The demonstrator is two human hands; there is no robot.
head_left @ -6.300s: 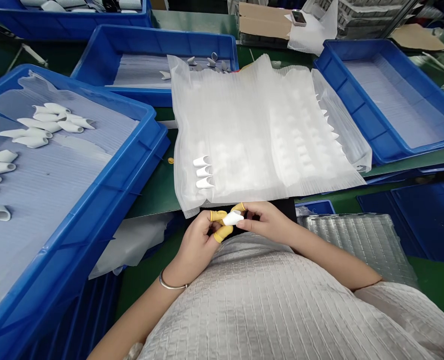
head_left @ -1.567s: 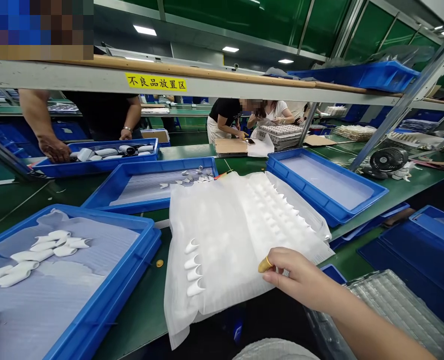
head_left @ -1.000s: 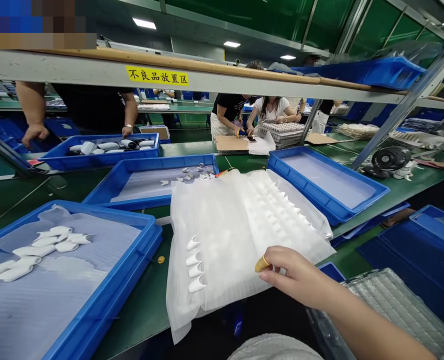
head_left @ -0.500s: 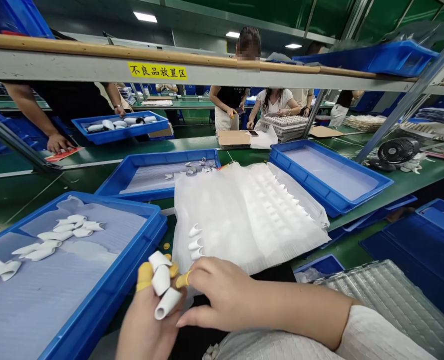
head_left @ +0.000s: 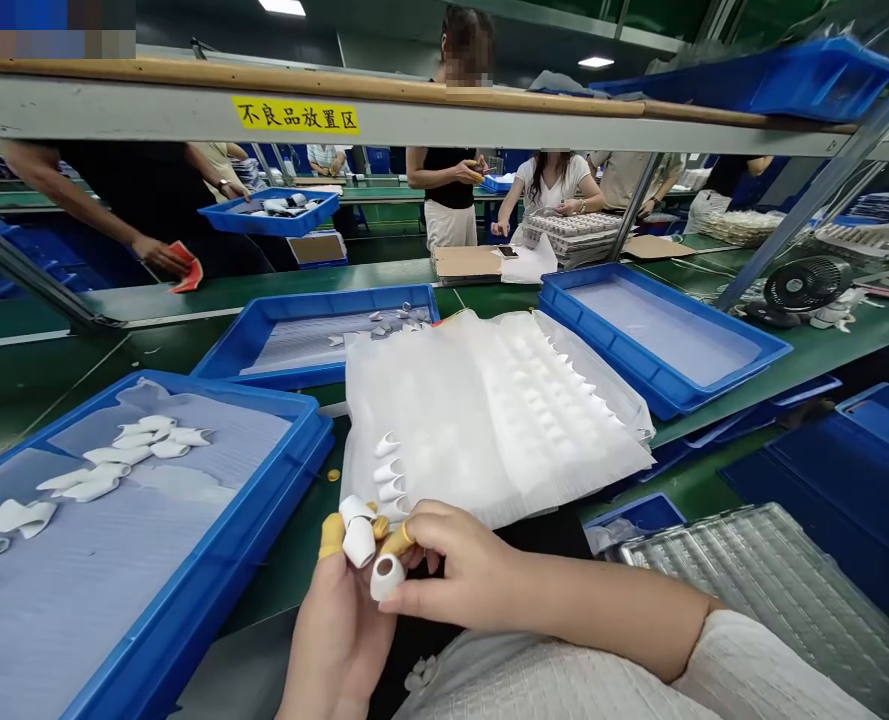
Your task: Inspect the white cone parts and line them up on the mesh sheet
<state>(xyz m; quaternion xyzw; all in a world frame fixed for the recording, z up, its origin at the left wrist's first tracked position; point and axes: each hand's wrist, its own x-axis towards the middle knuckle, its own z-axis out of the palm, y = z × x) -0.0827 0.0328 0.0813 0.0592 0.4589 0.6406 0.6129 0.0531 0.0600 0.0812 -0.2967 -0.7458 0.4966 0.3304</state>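
My left hand [head_left: 339, 625], with yellow finger cots, is closed around small white hollow pieces [head_left: 358, 542]. My right hand [head_left: 470, 565] pinches another white hollow piece [head_left: 387, 578] between thumb and a yellow-covered finger, its round opening facing me. Just beyond both hands lies a stack covered with white foam sheet [head_left: 429, 400]. Several white pieces [head_left: 390, 470] stand in a short column at its near left edge, and more show as bumps under the sheet's right part. To the left, a blue tray [head_left: 249, 540] carries loose white pieces [head_left: 144, 435] on a pale liner.
Two blue trays, one with small pieces [head_left: 316, 300] and one with a pale liner [head_left: 556, 305], stand behind the stack. A clear ridged plastic tray [head_left: 774, 560] is at right. A shelf beam [head_left: 444, 110] crosses above. A small black fan [head_left: 808, 285] and co-workers are farther back.
My left hand has moved right, closer to my right hand. One white piece has gone from lying in the left hand to the right hand's pinch. A co-worker across has lifted a red item.
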